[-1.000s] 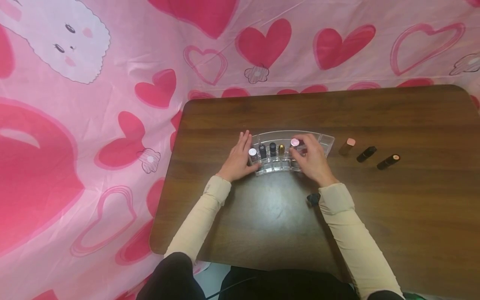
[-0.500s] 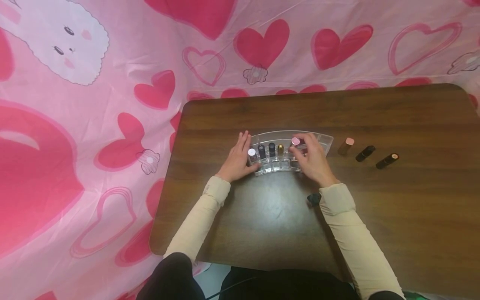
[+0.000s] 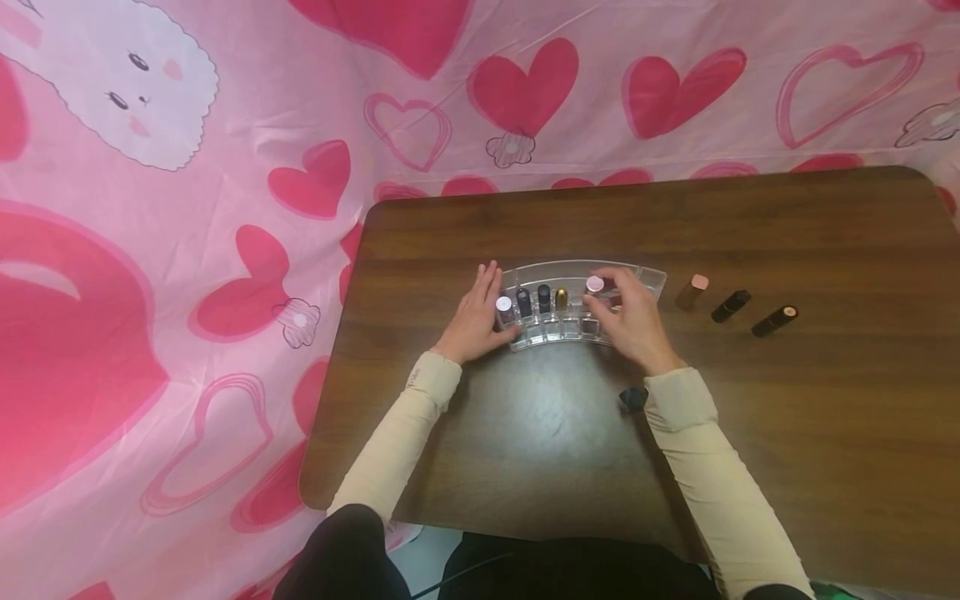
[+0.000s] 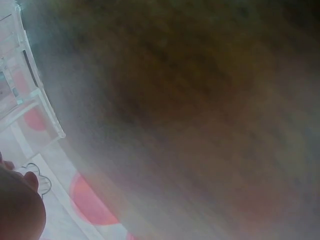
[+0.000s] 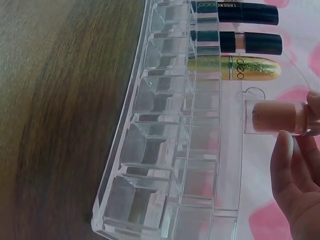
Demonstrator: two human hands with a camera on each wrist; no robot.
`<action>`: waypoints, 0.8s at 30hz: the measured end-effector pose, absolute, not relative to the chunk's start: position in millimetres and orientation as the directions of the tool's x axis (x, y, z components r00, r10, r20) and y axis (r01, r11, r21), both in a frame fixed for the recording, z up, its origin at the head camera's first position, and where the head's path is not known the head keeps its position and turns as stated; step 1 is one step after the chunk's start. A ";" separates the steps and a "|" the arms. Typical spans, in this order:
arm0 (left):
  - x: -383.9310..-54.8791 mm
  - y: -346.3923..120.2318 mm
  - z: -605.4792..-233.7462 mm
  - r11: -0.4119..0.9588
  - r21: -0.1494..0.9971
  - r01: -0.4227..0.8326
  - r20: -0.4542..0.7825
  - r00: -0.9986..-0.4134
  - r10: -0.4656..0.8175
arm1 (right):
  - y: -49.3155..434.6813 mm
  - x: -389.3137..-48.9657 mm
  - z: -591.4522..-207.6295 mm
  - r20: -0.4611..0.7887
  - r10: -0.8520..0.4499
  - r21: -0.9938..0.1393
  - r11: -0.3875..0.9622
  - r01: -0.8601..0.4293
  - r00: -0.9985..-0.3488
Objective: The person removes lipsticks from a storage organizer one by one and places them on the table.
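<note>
A clear, curved lipstick organizer stands on the table, its compartments in stepped rows. My left hand rests against its left end, fingers straight and thumb at the front edge. With thumb and fingers, my right hand pinches a clear lip gloss tube with peach contents and a pale pink top. In the right wrist view the tube is above the back row, apart from the slots. A gold lipstick and two black tubes stand in the slots left of it. A white-topped tube stands near my left hand.
To the right of the organizer, a rose-brown lipstick, a black one and a black one with a light end stand on the brown table. A pink heart-patterned cloth hangs behind and left.
My right hand has shifted slightly to the right along the organizer with the lip gloss tube. The left hand keeps its place.
</note>
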State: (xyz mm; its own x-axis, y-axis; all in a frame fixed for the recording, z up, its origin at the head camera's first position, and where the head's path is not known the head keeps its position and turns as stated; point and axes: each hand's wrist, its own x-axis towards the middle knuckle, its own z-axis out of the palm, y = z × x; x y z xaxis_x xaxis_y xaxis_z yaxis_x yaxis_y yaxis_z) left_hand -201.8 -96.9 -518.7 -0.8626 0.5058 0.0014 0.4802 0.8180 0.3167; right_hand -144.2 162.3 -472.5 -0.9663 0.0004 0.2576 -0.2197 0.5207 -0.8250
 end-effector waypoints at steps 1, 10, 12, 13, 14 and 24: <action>-201.8 -96.7 -518.8 0.817 0.317 0.481 0.004 -0.862 0.506 | 163.0 -143.9 -472.4 0.258 0.000 -0.826 0.519 -0.220 -0.966; -201.8 -96.0 -518.5 0.817 0.315 0.482 0.007 -0.862 0.506 | 169.3 -140.8 -471.0 0.260 0.010 -0.823 0.526 -0.216 -0.966; -202.0 -96.2 -518.9 0.816 0.314 0.484 0.011 -0.862 0.507 | 170.5 -139.8 -470.3 0.255 0.018 -0.820 0.533 -0.206 -0.967; -202.0 -96.3 -519.1 0.815 0.315 0.486 0.014 -0.861 0.508 | 171.2 -139.2 -469.9 0.255 0.022 -0.820 0.535 -0.204 -0.967; -202.0 -96.4 -519.3 0.815 0.316 0.486 0.016 -0.861 0.508 | 171.8 -138.8 -469.5 0.258 0.027 -0.818 0.538 -0.204 -0.966; -201.1 -97.0 -517.7 0.819 0.319 0.476 -0.001 -0.864 0.503 | 178.6 -135.6 -467.3 0.315 0.055 -0.795 0.560 -0.232 -0.947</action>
